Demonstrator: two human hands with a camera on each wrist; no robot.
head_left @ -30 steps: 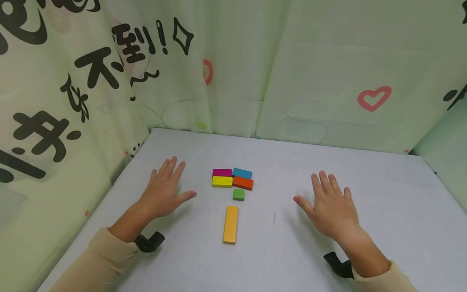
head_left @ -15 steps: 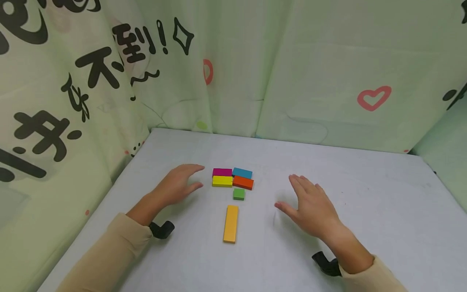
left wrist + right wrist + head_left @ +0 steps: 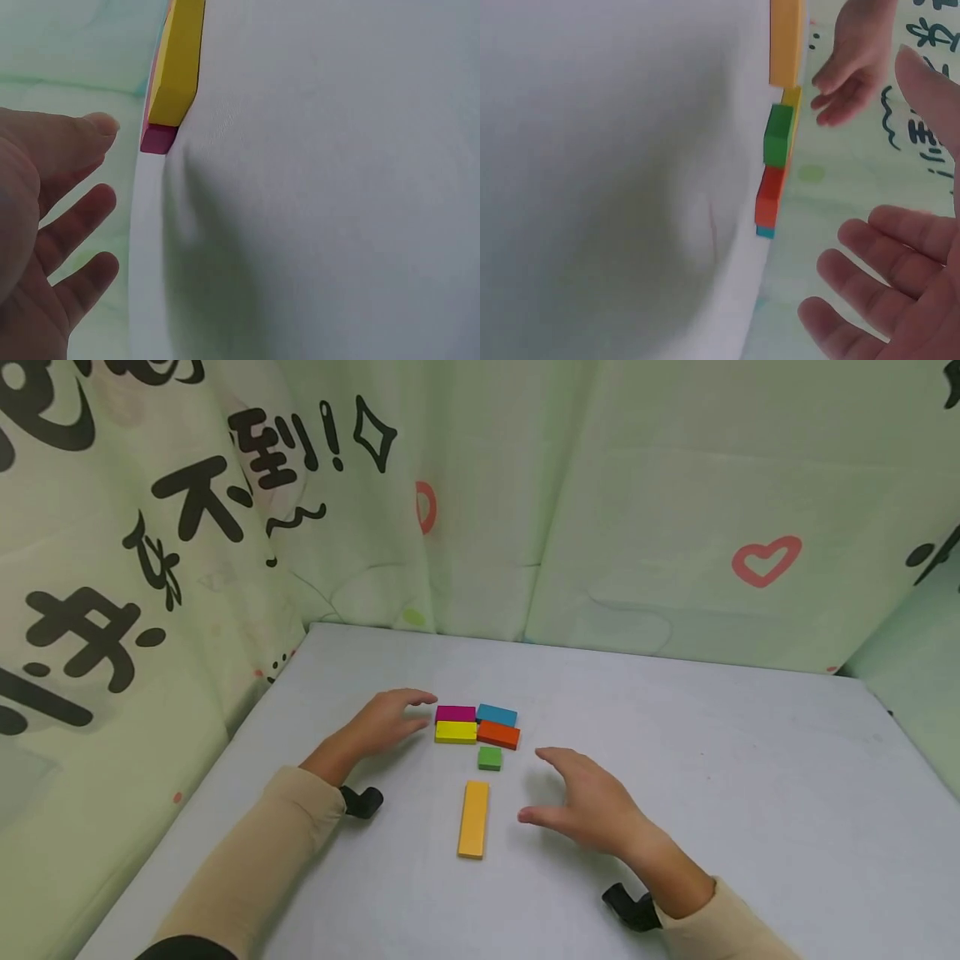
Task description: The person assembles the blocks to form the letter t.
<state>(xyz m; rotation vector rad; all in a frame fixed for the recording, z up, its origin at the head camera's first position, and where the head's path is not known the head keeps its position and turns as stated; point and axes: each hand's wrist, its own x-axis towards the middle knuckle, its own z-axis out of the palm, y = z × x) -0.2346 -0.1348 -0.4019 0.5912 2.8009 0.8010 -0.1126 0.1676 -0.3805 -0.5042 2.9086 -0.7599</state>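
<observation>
Several coloured blocks lie flat on the table. The magenta block (image 3: 455, 714) and the yellow block (image 3: 455, 732) sit side by side, with the blue block (image 3: 497, 715) and the orange-red block (image 3: 498, 734) just right of them. Nearer me are a small green block (image 3: 490, 758) and a long amber block (image 3: 473, 820). My left hand (image 3: 379, 723) is just left of the magenta and yellow blocks, thumb and fingers apart, holding nothing. Right of the green and amber blocks, my right hand (image 3: 596, 802) hovers with thumb and fingers spread, also holding nothing.
The white table (image 3: 712, 777) runs back to a pale green curtain (image 3: 637, 510) with black writing and a red heart. A black wrist mount (image 3: 363, 802) sticks out by the left cuff, and another black mount (image 3: 632, 908) by the right.
Both hands have moved inward toward the blocks, the left going right and the right going left. Their spread fingers have drawn into a looser, thumb-apart shape. The blocks stay where they were.
</observation>
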